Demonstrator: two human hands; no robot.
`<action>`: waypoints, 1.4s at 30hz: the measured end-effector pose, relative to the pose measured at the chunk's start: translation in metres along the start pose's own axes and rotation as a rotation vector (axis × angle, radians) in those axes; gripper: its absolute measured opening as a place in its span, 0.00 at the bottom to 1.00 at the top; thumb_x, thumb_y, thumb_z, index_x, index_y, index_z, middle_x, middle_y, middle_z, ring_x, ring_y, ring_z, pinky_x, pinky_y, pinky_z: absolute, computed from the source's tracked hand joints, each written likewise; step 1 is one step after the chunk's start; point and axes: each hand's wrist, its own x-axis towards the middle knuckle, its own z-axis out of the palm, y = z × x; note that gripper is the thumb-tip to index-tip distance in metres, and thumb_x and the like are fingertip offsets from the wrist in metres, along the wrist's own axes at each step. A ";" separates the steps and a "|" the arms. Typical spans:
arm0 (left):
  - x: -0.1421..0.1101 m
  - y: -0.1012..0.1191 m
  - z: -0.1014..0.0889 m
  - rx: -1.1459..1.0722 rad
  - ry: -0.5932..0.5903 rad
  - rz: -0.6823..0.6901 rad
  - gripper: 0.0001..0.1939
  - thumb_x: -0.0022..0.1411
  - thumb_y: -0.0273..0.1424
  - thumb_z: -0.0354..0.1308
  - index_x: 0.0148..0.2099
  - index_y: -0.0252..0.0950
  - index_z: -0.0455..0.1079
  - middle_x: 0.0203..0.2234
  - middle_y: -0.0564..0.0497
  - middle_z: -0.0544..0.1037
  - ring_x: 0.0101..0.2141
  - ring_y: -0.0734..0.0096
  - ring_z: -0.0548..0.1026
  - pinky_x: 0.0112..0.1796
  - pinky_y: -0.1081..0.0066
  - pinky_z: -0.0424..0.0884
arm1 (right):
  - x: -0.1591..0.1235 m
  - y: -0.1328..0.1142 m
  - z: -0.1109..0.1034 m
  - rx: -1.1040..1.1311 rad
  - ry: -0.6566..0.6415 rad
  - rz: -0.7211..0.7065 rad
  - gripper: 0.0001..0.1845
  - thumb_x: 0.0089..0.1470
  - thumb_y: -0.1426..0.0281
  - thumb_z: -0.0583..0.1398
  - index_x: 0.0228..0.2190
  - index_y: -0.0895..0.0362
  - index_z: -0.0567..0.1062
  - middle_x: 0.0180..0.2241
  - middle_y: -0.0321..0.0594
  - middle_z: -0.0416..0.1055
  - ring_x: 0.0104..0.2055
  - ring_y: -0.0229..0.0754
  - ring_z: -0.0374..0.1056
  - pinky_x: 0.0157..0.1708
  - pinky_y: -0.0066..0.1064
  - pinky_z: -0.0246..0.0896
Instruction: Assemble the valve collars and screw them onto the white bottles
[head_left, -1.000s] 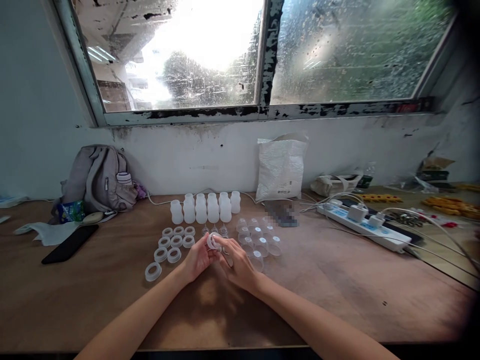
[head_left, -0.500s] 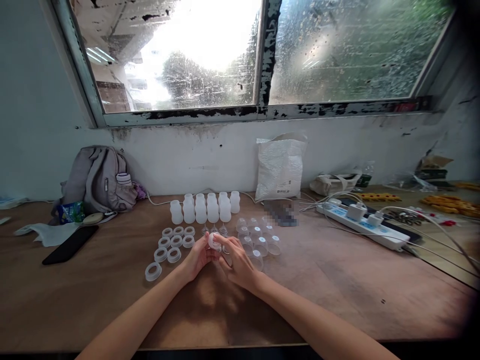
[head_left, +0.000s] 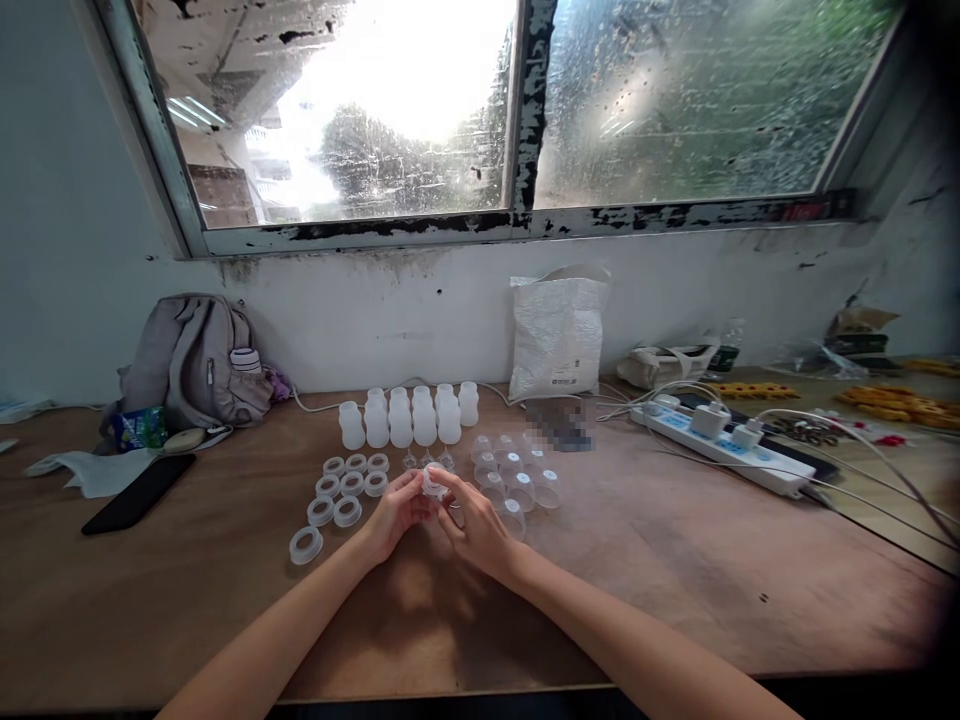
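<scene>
Fingers of my left hand (head_left: 399,512) and my right hand (head_left: 474,518) are closed around a small translucent white bottle collar ring (head_left: 433,481), held just above the table. Whether a nipple sits inside the ring I cannot make out. Left of my hands lie several loose collar rings (head_left: 306,545) in rows. Several clear dome caps (head_left: 521,490) stand to the right. Behind my fingers are a few clear bottle nipples (head_left: 409,459), partly hidden. Farther back stand several frosted white baby bottles (head_left: 401,417) in two rows.
A black phone (head_left: 139,495), a tissue (head_left: 97,470) and a grey backpack (head_left: 191,360) are on the left. At the back stands a white mailer bag (head_left: 559,335). A white power strip (head_left: 724,445) with cables lies on the right, near yellow pieces (head_left: 900,405).
The collar ring has turned and tilted between my fingers, and both hands have shifted very slightly. The objects laid out on the table stay where they were.
</scene>
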 end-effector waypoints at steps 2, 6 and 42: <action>0.001 0.000 -0.001 -0.022 0.000 0.013 0.09 0.55 0.34 0.53 0.34 0.33 0.67 0.27 0.51 0.71 0.27 0.74 0.69 0.31 0.72 0.65 | 0.000 -0.001 -0.001 0.019 -0.003 0.015 0.24 0.50 0.76 0.50 0.50 0.53 0.57 0.46 0.42 0.64 0.37 0.39 0.66 0.40 0.34 0.62; 0.003 -0.001 -0.003 -0.054 0.002 0.016 0.08 0.53 0.32 0.54 0.34 0.32 0.68 0.28 0.50 0.71 0.28 0.73 0.70 0.33 0.71 0.65 | 0.000 -0.001 -0.001 0.038 -0.006 0.039 0.23 0.51 0.76 0.50 0.50 0.53 0.57 0.45 0.43 0.64 0.36 0.38 0.66 0.40 0.34 0.63; 0.001 -0.003 -0.002 0.104 0.059 0.023 0.08 0.48 0.32 0.58 0.30 0.33 0.67 0.26 0.51 0.69 0.27 0.75 0.67 0.29 0.76 0.63 | 0.004 0.003 -0.002 0.027 0.075 0.112 0.22 0.48 0.72 0.55 0.46 0.56 0.59 0.42 0.45 0.64 0.42 0.43 0.63 0.41 0.36 0.61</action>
